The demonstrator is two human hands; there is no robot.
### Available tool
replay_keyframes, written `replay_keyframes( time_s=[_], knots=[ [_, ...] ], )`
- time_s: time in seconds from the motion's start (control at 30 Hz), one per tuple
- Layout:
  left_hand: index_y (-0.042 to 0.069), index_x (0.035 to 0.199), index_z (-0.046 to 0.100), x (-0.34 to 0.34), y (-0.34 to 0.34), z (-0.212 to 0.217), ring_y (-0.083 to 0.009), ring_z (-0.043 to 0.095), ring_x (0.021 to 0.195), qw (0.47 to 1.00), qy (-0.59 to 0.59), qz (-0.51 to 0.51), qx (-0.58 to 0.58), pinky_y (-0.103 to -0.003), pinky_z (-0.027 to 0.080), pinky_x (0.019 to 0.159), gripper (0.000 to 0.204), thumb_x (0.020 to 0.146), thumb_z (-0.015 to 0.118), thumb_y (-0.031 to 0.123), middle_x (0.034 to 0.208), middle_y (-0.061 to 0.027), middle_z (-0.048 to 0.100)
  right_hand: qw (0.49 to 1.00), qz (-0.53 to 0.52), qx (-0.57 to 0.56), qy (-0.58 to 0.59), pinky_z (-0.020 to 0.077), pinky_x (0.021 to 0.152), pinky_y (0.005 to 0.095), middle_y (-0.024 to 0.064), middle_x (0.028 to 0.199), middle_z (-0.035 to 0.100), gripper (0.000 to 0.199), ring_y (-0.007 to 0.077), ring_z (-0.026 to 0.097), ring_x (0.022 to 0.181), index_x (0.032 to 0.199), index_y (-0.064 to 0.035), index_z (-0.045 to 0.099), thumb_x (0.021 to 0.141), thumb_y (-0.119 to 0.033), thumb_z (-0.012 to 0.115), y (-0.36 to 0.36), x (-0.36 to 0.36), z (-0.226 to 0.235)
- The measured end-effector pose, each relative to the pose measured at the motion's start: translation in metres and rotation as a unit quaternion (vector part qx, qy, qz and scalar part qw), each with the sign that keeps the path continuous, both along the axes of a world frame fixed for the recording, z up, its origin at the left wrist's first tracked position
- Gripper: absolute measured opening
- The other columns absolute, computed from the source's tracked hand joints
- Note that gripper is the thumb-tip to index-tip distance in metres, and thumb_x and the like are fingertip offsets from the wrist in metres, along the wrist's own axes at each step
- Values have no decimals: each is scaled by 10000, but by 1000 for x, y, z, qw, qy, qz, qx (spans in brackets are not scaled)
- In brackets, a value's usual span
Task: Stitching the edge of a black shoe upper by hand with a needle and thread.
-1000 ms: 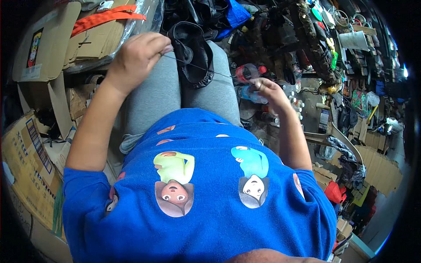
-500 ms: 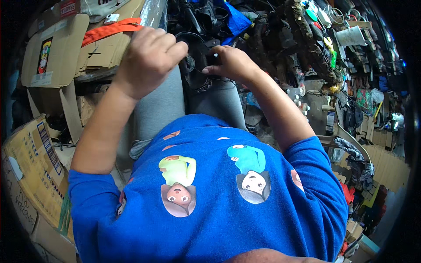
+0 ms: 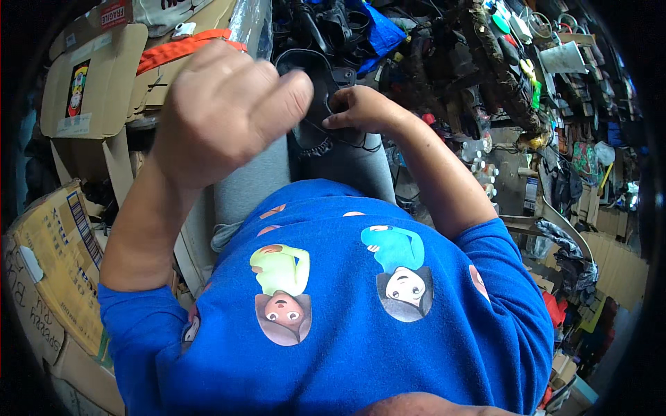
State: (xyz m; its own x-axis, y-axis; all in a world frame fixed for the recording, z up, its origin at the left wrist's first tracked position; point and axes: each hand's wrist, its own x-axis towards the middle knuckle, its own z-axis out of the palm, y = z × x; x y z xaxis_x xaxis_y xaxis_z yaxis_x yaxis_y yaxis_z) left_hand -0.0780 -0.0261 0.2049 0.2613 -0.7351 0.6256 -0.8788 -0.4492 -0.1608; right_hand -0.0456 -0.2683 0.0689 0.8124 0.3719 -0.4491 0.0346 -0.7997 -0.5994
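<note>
Left hand (image 3: 225, 111) raised higher, fingers loosely curled, empty; right hand (image 3: 361, 109) still pinching black strap (image 3: 316, 69)

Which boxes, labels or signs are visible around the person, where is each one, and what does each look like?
Cardboard box: upper left, brown, flap open, with a dark sticker and a pale label below it.
Red label: top left, small red rectangle with white print.
Second cardboard box: lower left, tan, with black print and a barcode.
Orange strap: across the upper boxes.
</note>
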Motion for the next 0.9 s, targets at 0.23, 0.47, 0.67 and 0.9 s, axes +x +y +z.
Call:
replay_keyframes(
  time_s=[0.23,0.47,0.67,0.9],
  knots=[
    [17,726,604,-36,85,21,-356,576,750,806,498,236,217,-436,444,676,122,651,691,58,751,-160,590,999,-14,-43,-7,376,810,380,70,873,687,512,223,626,871,970,-107,690,714,-549,716,0,-19,14],
    [3,790,605,-36,64,34,-244,601,707,828,555,-40,68,-354,448,634,252,623,723,151,724,-114,599,998,-11,-61,14,344,868,395,39,849,694,423,188,636,870,955,-119,692,750,-489,701,0,-25,12],
    [-6,974,649,-48,45,57,-300,644,656,717,683,64,123,-335,496,619,263,764,660,151,742,-148,655,993,-3,-111,-32,319,864,489,112,884,687,407,294,632,908,994,-132,697,713,-426,686,6,-35,13],
    [-26,1047,643,27,52,-21,-216,625,809,804,521,284,-46,-332,478,754,423,862,632,354,922,-163,648,984,28,-137,-107,321,857,487,81,862,670,393,281,561,998,895,-147,709,731,-504,682,9,-51,16]
  ],
)
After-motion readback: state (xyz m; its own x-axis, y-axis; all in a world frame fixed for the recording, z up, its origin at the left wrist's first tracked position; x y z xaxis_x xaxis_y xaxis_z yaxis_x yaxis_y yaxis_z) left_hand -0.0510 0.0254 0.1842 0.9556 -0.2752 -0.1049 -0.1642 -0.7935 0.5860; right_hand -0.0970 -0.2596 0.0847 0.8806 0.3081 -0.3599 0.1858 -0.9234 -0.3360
